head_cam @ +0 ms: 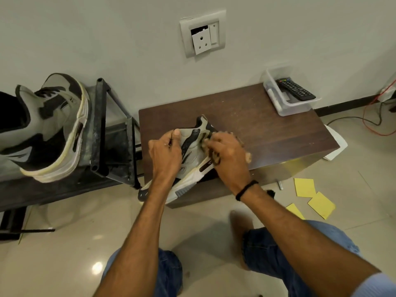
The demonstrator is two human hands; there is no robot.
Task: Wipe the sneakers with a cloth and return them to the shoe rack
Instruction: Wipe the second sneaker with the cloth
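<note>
The left hand [165, 155] grips the grey-green and black sneaker [192, 150] by its upper, fingers curled over the shoe and thumb laid along the collar. The right hand [229, 155] is closed round a mottled brown and tan cloth [215, 157] and presses it to the shoe's side; the two hands sit just beside each other with the shoe between them, and the cloth and right fingertips are blurred.

A small dark tag on the sneaker's tongue shows between the hands, its writing too blurred to read; a black band [246, 189] circles the right wrist. The sneaker lies under both hands on the near left corner of a dark brown wooden low table [267, 125], its near end overhanging the edge.

Well beyond the right hand, a clear plastic box [297, 109] holds a black remote control [295, 89], its key markings illegible. Left of the left hand, a black metal shoe rack [100, 125] bears the matching second sneaker [53, 129].

Right of the right forearm, yellow paper squares [305, 187] lie on the pale tiled floor [85, 232]; above the hands, a white wall socket [202, 34] has its insert hanging crooked.
</note>
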